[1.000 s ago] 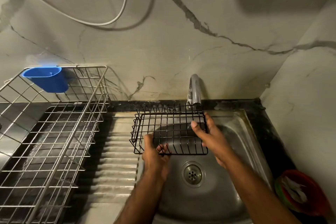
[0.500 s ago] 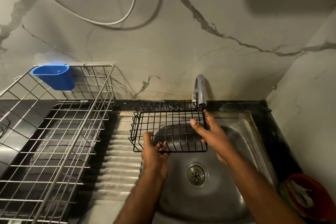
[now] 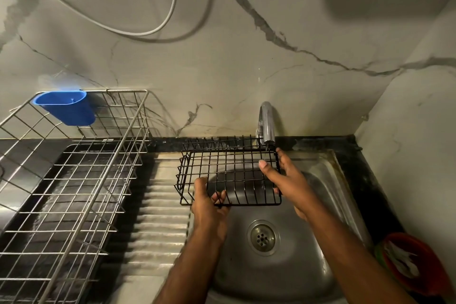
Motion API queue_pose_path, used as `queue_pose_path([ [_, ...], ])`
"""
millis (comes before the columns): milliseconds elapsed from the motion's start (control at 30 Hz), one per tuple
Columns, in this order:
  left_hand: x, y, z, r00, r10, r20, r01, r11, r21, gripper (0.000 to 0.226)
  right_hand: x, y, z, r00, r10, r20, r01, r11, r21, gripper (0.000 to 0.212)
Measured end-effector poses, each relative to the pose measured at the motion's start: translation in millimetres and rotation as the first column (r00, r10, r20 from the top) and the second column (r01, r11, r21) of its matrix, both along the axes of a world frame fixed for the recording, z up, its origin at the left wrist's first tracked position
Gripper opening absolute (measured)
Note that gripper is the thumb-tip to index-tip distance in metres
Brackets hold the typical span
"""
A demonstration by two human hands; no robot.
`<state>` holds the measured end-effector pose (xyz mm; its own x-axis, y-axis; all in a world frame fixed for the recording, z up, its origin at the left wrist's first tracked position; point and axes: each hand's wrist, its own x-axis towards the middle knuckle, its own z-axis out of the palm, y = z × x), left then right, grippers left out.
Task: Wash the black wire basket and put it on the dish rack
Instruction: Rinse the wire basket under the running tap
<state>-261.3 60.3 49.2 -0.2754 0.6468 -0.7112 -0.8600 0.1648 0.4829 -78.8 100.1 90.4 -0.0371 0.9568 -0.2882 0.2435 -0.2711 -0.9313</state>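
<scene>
Over the steel sink [image 3: 328, 180], the black wire basket [image 3: 229, 170] is held in the air just below the tap [image 3: 267, 122]. The left hand [image 3: 209, 207] grips its near rim at 7 o'clock, fingers curled through the wires. The right hand [image 3: 288, 180] clasps the side at 3 o'clock, thumb laid over the grid. The dish rack [image 3: 74, 180] stands at 9 o'clock, a blue cup [image 3: 65, 107] hooked on its far edge. A red bowl [image 3: 417, 266] sits at 4 o'clock.
</scene>
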Motion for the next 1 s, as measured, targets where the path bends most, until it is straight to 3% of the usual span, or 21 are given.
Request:
queue_pose_path([
  [267, -4.5, 2.3, 0.2, 1.000, -0.004, -0.008, 0.004, 1.000, -0.007, 0.039, -3.8, -0.7, 8.8, 1.000, -0.003, 0.004, 0.003, 1.000, -0.025, 0.089],
  [400, -4.6, 4.7, 8.8, 1.000, 0.013, -0.008, -0.013, 1.000, -0.025, 0.030, -5.6, 2.1, 11.0, 1.000, -0.007, 0.009, 0.007, 0.999, -0.034, 0.088],
  [433, -4.6, 6.2, 10.2, 1.000, 0.016, -0.003, -0.016, 0.999, -0.032, 0.035, -6.2, 3.0, 11.3, 1.000, -0.005, 0.009, 0.005, 0.999, -0.037, 0.088],
  [533, -5.0, 7.4, 14.2, 1.000, 0.000, 0.020, 0.001, 0.998, -0.061, 0.082, -7.1, 4.9, 11.4, 1.000, -0.001, 0.017, 0.002, 0.999, -0.041, 0.087],
  [600, -5.1, 6.5, 17.1, 1.000, -0.006, 0.021, 0.008, 0.998, -0.067, 0.093, -7.2, 6.0, 10.6, 1.000, -0.005, 0.025, 0.006, 0.999, -0.046, 0.086],
  [700, -5.3, 5.7, 23.1, 1.000, 0.007, 0.020, -0.006, 0.998, -0.057, 0.085, -7.7, 8.5, 9.6, 1.000, -0.009, 0.024, 0.010, 0.998, -0.055, 0.087],
  [800, -5.0, 6.4, 28.5, 0.999, 0.001, 0.033, 0.001, 0.999, -0.048, 0.094, -8.0, 11.2, 9.6, 1.000, -0.008, 0.030, 0.010, 0.998, -0.065, 0.088],
  [900, -7.0, 10.8, 33.8, 0.999, 0.020, 0.031, -0.018, 0.998, -0.067, 0.067, -8.9, 13.4, 10.7, 1.000, -0.002, 0.021, 0.004, 0.998, -0.070, 0.086],
  [1000, -8.5, 14.6, 35.0, 0.999, -0.007, 0.035, 0.010, 0.998, -0.070, 0.062, -8.3, 14.4, 11.8, 1.000, 0.008, 0.013, -0.008, 0.998, -0.064, 0.088],
])
